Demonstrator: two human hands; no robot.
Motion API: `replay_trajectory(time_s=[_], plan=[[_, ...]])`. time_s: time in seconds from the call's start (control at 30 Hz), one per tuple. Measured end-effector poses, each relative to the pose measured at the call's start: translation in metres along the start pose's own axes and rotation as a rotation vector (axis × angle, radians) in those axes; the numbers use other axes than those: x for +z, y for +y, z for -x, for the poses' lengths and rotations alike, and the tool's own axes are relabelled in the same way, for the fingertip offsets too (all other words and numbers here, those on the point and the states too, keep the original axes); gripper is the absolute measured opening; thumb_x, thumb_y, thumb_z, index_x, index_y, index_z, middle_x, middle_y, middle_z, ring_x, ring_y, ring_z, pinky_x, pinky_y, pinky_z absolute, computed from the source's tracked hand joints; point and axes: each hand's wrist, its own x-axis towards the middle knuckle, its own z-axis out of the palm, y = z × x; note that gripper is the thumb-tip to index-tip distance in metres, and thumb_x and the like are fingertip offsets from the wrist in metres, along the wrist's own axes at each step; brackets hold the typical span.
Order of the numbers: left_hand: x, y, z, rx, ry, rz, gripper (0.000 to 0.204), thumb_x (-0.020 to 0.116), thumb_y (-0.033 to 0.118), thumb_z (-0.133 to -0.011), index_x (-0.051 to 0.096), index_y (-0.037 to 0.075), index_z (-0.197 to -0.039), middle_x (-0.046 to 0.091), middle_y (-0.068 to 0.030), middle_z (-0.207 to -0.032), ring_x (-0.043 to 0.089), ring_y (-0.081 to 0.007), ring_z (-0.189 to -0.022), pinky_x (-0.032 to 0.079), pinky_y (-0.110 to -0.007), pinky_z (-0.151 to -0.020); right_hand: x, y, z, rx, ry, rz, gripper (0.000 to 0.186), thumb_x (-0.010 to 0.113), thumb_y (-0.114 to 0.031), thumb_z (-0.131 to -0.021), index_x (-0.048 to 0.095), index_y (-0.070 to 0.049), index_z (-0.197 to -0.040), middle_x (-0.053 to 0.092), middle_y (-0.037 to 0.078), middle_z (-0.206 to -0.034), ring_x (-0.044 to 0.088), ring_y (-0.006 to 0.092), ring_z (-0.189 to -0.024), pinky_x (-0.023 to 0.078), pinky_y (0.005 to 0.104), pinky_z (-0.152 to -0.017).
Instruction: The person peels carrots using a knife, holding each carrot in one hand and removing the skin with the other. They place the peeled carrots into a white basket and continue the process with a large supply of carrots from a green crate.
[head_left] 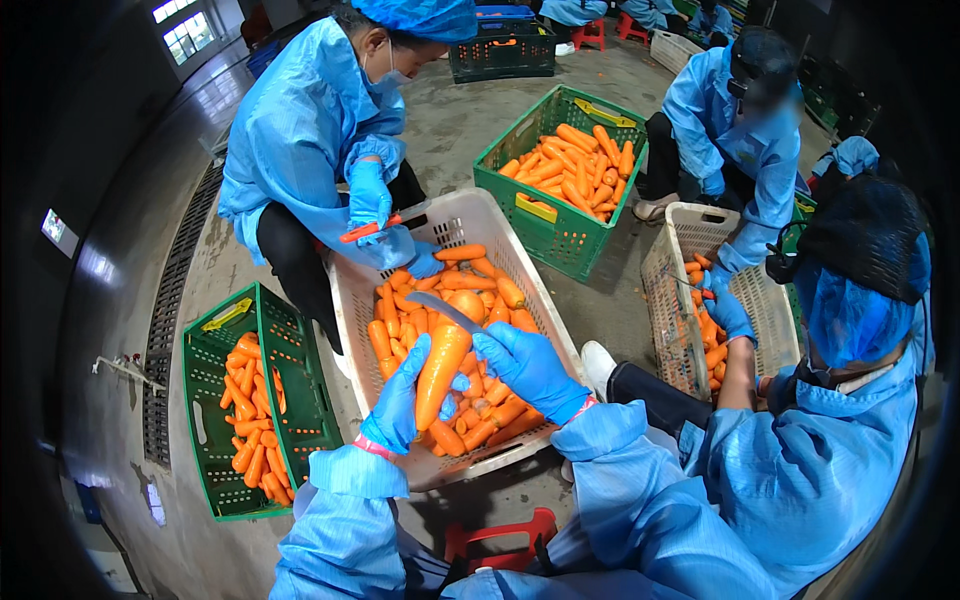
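Note:
In my left hand (398, 395), gloved in blue, is a large peeled-looking carrot (440, 372), tilted with its thick end up and its tip pointing down. My right hand (530, 370), also gloved, is closed on a knife (447, 308); its handle is hidden in my fingers. The blade lies across the carrot's thick end, pointing up and left. Below both hands stands a white plastic crate (518, 265) holding many carrots (480, 430). Blue glove fingers or scraps show among the carrots under my hands; I cannot tell which.
Across the crate a co-worker holds a red-handled knife (385, 226) and reaches into the same crate. Green crates of carrots stand at left (305, 370) and behind (560, 235). Co-workers at right use another white crate (660, 300). A red stool (500, 540) is near me.

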Motion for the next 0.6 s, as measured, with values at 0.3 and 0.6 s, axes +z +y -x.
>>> replay_trajectory(time_s=[0.3, 0.6], plan=[[0.004, 0.006, 0.003, -0.039, 0.023, -0.046, 0.056, 0.041, 0.053, -0.093, 0.052, 0.006, -0.119, 0.064, -0.0125, -0.079, 0.055, -0.0156, -0.052, 0.045, -0.025, -0.047, -0.004, -0.008, -0.001, -0.028, 0.034, 0.057, 0.034, 0.052, -0.042, -0.090, 0.059, -0.008, -0.088, 0.059, 0.014, -0.072, 0.058, 0.0334, -0.065, 0.045, 0.0392, -0.054], [0.010, 0.009, 0.007, -0.026, 0.052, -0.131, 0.054, 0.040, 0.053, -0.093, 0.052, 0.006, -0.116, 0.063, -0.0130, -0.078, 0.055, -0.0158, -0.051, 0.045, -0.024, -0.044, -0.003, -0.008, 0.001, 0.078, -0.040, 0.055, 0.047, 0.058, -0.052, -0.084, 0.059, -0.006, -0.094, 0.057, 0.013, -0.065, 0.057, 0.0279, -0.059, 0.044, 0.0373, -0.053]])
